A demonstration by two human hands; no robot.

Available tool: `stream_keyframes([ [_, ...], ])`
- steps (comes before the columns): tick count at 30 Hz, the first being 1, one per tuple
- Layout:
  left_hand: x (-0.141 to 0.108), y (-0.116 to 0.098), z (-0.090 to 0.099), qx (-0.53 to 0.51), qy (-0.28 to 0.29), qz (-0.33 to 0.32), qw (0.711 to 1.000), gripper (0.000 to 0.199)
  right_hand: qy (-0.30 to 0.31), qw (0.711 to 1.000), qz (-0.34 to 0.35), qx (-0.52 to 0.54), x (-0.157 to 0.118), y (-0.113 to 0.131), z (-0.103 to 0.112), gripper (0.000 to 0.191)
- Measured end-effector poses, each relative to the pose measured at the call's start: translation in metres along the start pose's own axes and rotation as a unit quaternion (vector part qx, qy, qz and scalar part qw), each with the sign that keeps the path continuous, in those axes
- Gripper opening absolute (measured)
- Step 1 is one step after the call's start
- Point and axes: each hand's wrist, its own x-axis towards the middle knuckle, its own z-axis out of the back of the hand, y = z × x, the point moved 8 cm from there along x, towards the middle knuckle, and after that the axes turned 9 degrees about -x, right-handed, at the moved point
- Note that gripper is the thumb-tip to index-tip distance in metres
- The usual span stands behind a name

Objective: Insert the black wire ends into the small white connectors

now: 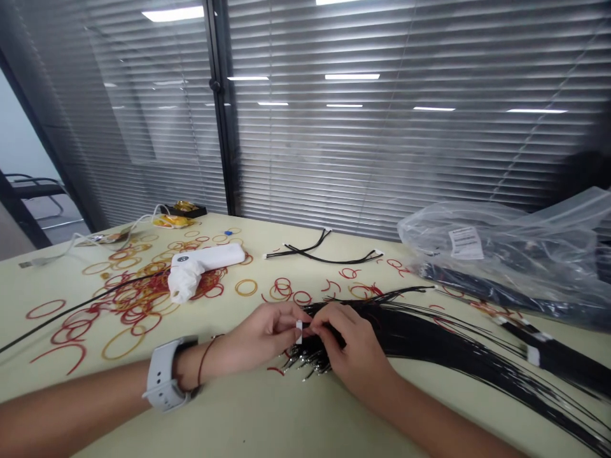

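Two hands: left fingers point(287, 326) pinch one white connector point(299, 332); right fingers point(319, 324) pinch beside it, over one black wire bundle point(410, 331). Pale surface point(214, 413); blinds point(315, 146) behind.

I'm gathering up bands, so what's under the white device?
Red bands poke out from beneath the white device; whatever its body covers is hidden.
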Motion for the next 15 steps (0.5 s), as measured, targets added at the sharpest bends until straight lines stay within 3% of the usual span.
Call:
stream_keyframes([
  [7, 0.005, 0.005, 0.006, -0.016, -0.004, 0.002, 1.000, 0.011, -0.002, 1.000, 0.027, -0.009, 0.002, 0.004, 0.000, 0.016],
  [12, 0.006, 0.000, 0.020, -0.050, -0.076, -0.018, 0.996, 0.014, -0.034, 0.997, 0.039, -0.055, 0.000, 0.010, 0.009, 0.015],
  [15, 0.003, 0.001, 0.032, -0.109, -0.139, 0.005, 0.984, 0.019, -0.048, 0.993, 0.054, -0.091, -0.002, 0.016, 0.013, 0.013],
])
